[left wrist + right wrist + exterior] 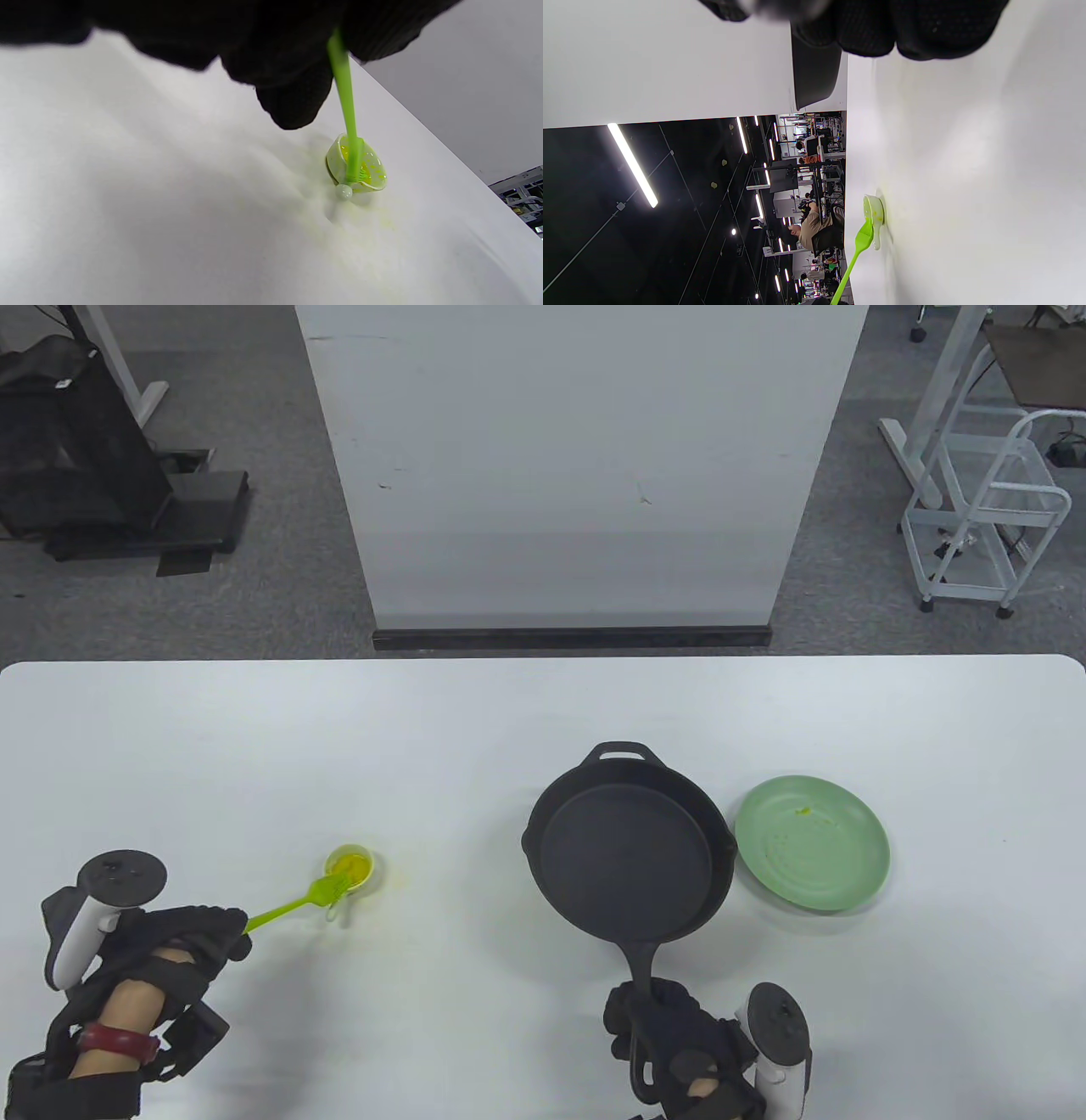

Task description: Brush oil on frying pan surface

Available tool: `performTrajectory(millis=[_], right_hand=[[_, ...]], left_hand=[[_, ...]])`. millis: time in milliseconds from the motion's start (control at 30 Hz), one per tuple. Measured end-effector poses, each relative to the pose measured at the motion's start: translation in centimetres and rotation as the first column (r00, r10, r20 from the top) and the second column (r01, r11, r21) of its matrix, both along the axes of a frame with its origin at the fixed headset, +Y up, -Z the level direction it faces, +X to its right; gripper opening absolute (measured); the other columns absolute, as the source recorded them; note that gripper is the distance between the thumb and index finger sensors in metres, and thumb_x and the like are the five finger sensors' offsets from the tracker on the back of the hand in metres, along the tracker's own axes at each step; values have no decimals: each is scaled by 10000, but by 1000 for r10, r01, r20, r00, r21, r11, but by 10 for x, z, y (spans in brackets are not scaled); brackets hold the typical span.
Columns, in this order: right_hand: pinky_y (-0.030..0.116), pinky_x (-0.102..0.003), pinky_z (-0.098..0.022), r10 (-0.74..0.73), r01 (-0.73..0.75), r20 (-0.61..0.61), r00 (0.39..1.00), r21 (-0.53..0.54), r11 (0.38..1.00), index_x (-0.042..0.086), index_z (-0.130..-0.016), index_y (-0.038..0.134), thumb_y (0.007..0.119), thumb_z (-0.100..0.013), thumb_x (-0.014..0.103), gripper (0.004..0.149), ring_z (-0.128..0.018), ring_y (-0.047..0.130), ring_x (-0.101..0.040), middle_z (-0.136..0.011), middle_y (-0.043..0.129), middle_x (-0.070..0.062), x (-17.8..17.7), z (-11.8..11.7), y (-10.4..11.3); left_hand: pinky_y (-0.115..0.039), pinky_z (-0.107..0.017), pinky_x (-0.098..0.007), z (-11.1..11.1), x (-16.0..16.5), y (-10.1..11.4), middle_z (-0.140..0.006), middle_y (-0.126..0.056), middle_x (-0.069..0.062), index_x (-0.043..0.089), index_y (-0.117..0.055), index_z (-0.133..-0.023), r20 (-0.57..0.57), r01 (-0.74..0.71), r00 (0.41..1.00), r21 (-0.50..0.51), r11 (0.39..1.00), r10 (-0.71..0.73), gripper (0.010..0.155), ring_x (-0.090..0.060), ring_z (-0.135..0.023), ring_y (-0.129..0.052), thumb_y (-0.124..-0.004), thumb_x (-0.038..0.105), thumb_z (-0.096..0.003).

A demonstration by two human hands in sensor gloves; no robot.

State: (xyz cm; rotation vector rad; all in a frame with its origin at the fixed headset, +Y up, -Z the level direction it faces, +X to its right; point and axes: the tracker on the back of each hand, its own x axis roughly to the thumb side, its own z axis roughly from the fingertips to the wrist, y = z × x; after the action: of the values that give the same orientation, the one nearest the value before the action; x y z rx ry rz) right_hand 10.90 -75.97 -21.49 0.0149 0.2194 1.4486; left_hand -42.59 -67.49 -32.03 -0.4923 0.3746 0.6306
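Table view: left hand (182, 937) grips the brush (293, 905) dipped in oil cup (349, 869); right hand (679, 1039) grips the pan's handle (642, 976).

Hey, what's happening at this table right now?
A person is getting ready to oil a frying pan. Their left hand holds a green brush with its bristles dipped in the small oil cup. Their right hand grips the pan's handle. A green plate sits beside the pan.

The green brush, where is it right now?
In the table view the green brush is on the table's left side. The left hand holds its handle, and its head dips into the small oil cup, far left of the frying pan.
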Motion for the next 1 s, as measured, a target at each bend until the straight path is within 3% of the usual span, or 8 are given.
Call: performTrajectory(millis=[567,800,1000], right_hand=[[766,-428,-420,1,-1,1,1000,8,1000,34,-772,658,680,-448,401,490,-667,749,-495,-786,697,-264,0,0,0],[766,-427,-420,4,-4,0,1000,14,1000,33,-772,657,680,-449,401,490,-667,749,-494,-786,696,-264,0,0,0],[765,-428,-421,5,-5,-3,1000,14,1000,33,-772,657,680,-449,401,490,-667,748,-495,-787,695,-264,0,1,0]], left_hand=[[-842,-190,-426,3,-4,3,-430,-944,29,128,-908,-718,-20,6,1000,-4,1000,-6,499,-205,-171,-915,-683,497,-469],[-842,-186,-426,4,-7,18,-425,-945,25,123,-900,-731,-10,-75,997,64,995,76,496,-205,-166,-914,-687,490,-473],[-842,-184,-423,-1,16,42,-423,-945,35,121,-895,-739,58,-140,989,118,983,133,499,-203,-163,-912,-686,489,-475]])
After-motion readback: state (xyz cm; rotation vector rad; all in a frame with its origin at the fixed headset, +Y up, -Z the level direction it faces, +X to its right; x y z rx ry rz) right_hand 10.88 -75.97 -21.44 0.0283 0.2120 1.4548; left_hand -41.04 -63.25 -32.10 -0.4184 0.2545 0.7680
